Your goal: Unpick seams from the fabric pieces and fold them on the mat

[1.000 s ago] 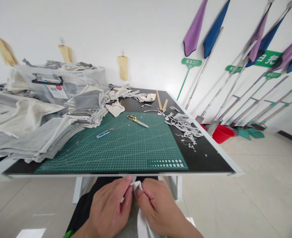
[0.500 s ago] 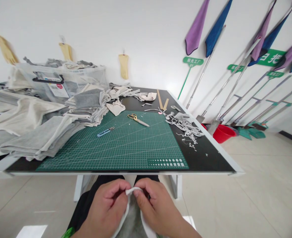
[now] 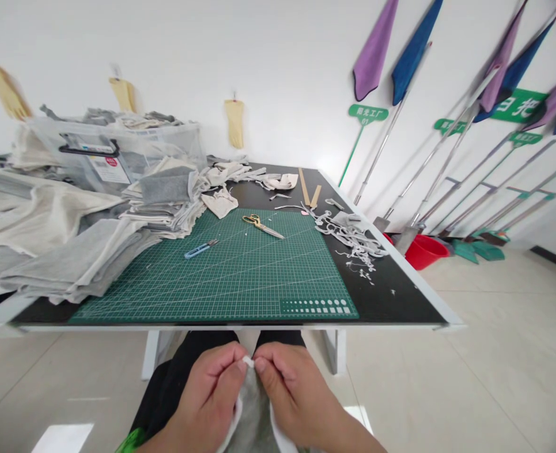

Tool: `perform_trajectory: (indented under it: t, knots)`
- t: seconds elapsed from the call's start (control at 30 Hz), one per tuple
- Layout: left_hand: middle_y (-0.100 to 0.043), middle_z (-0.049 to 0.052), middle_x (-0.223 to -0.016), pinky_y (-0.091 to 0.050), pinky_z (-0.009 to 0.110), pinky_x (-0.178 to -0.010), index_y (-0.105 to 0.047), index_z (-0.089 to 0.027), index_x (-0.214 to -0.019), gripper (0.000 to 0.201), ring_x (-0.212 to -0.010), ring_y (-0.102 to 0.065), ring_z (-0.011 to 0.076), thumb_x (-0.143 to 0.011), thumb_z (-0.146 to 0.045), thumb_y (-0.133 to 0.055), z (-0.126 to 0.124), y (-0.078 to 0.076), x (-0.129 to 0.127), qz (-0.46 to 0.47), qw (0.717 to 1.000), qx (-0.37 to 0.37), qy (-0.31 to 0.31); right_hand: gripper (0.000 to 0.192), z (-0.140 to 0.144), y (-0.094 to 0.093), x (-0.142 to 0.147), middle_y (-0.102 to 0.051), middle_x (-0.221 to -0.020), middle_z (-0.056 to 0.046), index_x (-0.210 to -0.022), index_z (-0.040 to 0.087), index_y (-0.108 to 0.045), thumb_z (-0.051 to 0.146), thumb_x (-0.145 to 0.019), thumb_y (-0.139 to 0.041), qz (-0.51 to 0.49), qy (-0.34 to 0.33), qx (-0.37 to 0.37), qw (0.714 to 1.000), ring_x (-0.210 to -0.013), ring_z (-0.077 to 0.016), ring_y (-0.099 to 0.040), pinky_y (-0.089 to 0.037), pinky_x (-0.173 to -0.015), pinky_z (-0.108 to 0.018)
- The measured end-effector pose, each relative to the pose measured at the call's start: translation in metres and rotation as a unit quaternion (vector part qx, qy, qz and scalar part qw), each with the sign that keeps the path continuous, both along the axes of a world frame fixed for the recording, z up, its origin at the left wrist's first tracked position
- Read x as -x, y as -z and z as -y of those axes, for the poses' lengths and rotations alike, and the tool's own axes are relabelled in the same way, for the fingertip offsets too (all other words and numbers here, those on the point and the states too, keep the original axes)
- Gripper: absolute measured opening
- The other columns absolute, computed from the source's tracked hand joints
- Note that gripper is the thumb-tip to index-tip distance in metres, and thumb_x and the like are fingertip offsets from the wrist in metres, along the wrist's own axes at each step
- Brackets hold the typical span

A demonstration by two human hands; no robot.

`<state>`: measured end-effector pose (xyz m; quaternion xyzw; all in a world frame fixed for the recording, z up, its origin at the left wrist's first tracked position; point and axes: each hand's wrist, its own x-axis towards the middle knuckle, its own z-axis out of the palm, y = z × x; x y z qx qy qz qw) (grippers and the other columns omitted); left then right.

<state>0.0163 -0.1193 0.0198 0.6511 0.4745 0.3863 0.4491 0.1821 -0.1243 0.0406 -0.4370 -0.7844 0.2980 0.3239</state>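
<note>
The green cutting mat (image 3: 231, 270) covers the table's near middle; folded fabric piles (image 3: 70, 251) crowd its left edge, white trimmings (image 3: 353, 242) lie off its right. Below the mat's near edge — off the table, over the lap — the left hand (image 3: 207, 399) and right hand (image 3: 292, 399) pinch the grey cloth piece (image 3: 252, 418) between them, fingertips nearly touching at its white-edged top.

On the desk (image 3: 400, 302) lies a mat (image 3: 240, 277); scissors (image 3: 261, 226) and a cutter (image 3: 200, 249) rest on it. Cloth piles (image 3: 70, 251) sit left, scraps (image 3: 353, 242) right, a bin (image 3: 112, 154) behind.
</note>
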Motion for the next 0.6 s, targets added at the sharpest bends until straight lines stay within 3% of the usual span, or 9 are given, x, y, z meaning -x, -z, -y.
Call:
perform_trajectory:
  t: [0.33, 0.6]
  knots:
    - [-0.041, -0.003, -0.055, -0.033, 0.02, -0.053, -0.045, -0.017, -0.058, 0.04, -0.054, -0.038, 0.0095, -0.088, -0.042, -0.045, 0.0005, 0.0061, 0.0015, 0.016, 1.0, 0.016, -0.019, 0.011, 0.0011, 0.0023, 0.0027, -0.057, -0.066, 0.002, -0.083, 0.02, -0.055, 0.025, -0.087, -0.047, -0.021, 0.01, -0.058, 0.998, -0.06, -0.0107, -0.052, -0.036, -0.057, -0.021]
    - [-0.04, -0.001, -0.058, -0.035, 0.021, -0.054, -0.047, -0.016, -0.06, 0.041, -0.058, -0.04, 0.0105, -0.089, -0.044, -0.045, 0.0057, 0.0065, -0.0017, 0.131, 0.986, 0.101, 0.006, 0.015, 0.0034, -0.0002, 0.0053, -0.052, -0.061, 0.002, -0.076, 0.018, -0.055, 0.023, -0.086, -0.045, -0.046, 0.027, -0.03, 0.998, -0.056, -0.0096, -0.049, -0.035, -0.055, -0.02]
